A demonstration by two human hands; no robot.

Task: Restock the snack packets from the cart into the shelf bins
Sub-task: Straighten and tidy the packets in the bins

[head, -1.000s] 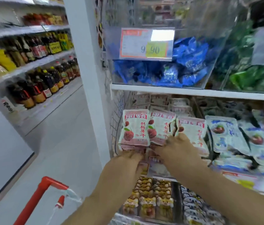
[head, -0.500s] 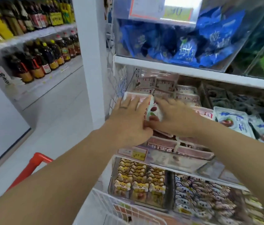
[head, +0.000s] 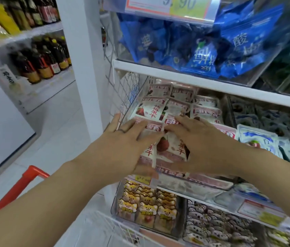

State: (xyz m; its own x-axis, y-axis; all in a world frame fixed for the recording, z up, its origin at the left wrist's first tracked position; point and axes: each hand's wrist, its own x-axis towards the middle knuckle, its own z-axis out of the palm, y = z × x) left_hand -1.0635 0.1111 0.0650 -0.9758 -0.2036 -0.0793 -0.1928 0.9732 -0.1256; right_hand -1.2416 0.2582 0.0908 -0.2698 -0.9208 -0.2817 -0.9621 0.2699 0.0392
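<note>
While the red cart handle [head: 27,181] sits low at my near left, both hands are up at the middle shelf. My left hand [head: 122,148] lies flat with its fingers spread and straight on the front bayberry snack packets [head: 169,148]. My right hand [head: 203,145] is just beside it, fingers fanned apart too, pressing the same row. Neither hand clamps anything, as far as I can tell.

The packets stand in the leftmost clear bin [head: 194,183], leaning back. I judge them slick: if I lift my palms unevenly, the front ones could slide over the low lip onto the tiger-face packets [head: 147,207] below. Shoving right could spill them among the light-blue packets [head: 256,138]. Pushing too deep could buckle the far rows [head: 152,107], and my left fingers could catch the wire mesh panel [head: 128,93].
</note>
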